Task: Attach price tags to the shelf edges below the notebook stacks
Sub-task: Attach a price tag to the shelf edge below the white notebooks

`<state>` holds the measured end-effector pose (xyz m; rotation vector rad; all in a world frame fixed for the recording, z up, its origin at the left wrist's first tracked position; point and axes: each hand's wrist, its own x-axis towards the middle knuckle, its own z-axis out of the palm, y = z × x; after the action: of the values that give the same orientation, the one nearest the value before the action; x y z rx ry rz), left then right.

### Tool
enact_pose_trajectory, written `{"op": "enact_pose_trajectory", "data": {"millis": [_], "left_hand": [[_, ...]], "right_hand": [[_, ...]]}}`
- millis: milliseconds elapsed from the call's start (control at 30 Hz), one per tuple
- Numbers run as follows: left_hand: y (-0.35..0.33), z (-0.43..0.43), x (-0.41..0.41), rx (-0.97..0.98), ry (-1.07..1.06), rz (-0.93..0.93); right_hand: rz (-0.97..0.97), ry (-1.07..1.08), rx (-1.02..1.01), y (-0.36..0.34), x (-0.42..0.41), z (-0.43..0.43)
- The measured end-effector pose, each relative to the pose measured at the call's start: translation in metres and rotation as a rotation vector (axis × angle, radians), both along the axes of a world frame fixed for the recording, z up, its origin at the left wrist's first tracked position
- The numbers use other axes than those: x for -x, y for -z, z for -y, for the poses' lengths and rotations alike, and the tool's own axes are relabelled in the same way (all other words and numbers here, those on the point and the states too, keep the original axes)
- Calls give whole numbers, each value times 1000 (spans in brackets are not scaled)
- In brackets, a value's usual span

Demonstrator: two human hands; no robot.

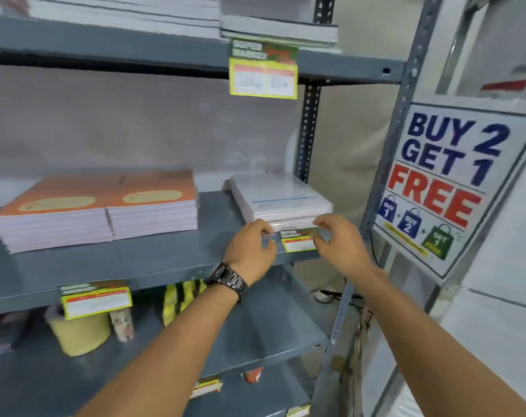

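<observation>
A small green, red and yellow paper price tag (299, 240) is held at the front edge of the grey metal middle shelf (153, 266), just below the white plastic-wrapped notebook stack (281, 201). The left hand (251, 246), with a dark metal wristwatch (228, 279) on its wrist, is pinched at the tag's upper left corner, where a strip of what looks like clear tape is caught between thumb and forefinger. The right hand (338, 240) is curled around the tag's right side, its fingertips (319, 224) at the upper right corner; how firmly the paper itself is gripped cannot be told through the blur.

The main risk is judged to be a crooked or weak bond. If one corner is pressed before the other is levelled, the tag would be fixed on a slant. If the tape is laid partly on the notebook wrapping rather than on the shelf metal, the tag could be pulled off whenever a notebook is taken. A tag released too soon could drop onto the lower shelf. The orange-covered notebook stacks (105, 212) to the left already have a similar tag (96, 299) below them, which can be used as a guide for height.
</observation>
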<state>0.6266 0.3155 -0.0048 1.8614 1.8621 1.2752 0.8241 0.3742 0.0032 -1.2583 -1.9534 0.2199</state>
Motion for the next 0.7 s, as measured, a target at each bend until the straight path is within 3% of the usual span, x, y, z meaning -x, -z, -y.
{"op": "enact_pose_trajectory", "data": {"millis": [400,700], "left_hand": [[12,-57,-26,174,-220,-161],[9,-74,-25,270,-119,215]], "right_hand": [[98,-121,174,20,-21,-69],[-154,-213,351,20,-12,-93]]}}
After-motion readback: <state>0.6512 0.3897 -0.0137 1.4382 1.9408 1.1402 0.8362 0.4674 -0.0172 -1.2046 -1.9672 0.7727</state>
